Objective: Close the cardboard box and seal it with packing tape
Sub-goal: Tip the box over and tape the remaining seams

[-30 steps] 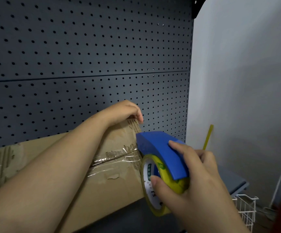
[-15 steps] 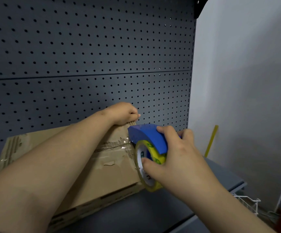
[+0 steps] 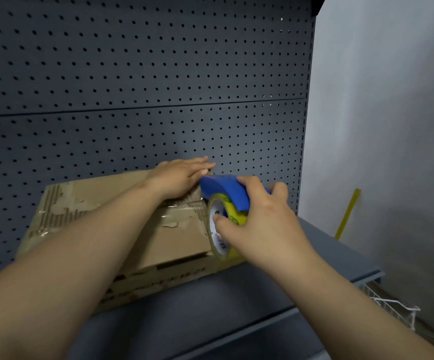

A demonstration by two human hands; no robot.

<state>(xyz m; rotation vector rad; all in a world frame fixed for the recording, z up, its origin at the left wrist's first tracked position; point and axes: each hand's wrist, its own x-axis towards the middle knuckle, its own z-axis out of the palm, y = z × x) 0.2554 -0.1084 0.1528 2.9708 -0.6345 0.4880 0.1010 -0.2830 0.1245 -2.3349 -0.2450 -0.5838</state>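
A worn brown cardboard box (image 3: 179,240) lies closed on the grey shelf (image 3: 223,302), its top scuffed and crossed by clear tape. My left hand (image 3: 179,178) lies flat with straight fingers on the box's far right top corner. My right hand (image 3: 260,224) grips a tape dispenser (image 3: 223,196) with a blue cover and a yellow roll, held against the box's right end. The thumb presses on the roll's white core.
A dark pegboard wall (image 3: 143,87) stands right behind the box. A grey wall is to the right, with a yellow stick (image 3: 348,214) leaning on it. A white wire basket (image 3: 392,307) sits below the shelf's right end.
My left hand went from curled over the box's far corner to flat with straight fingers. The right hand moved the dispenser up against the box's right end.
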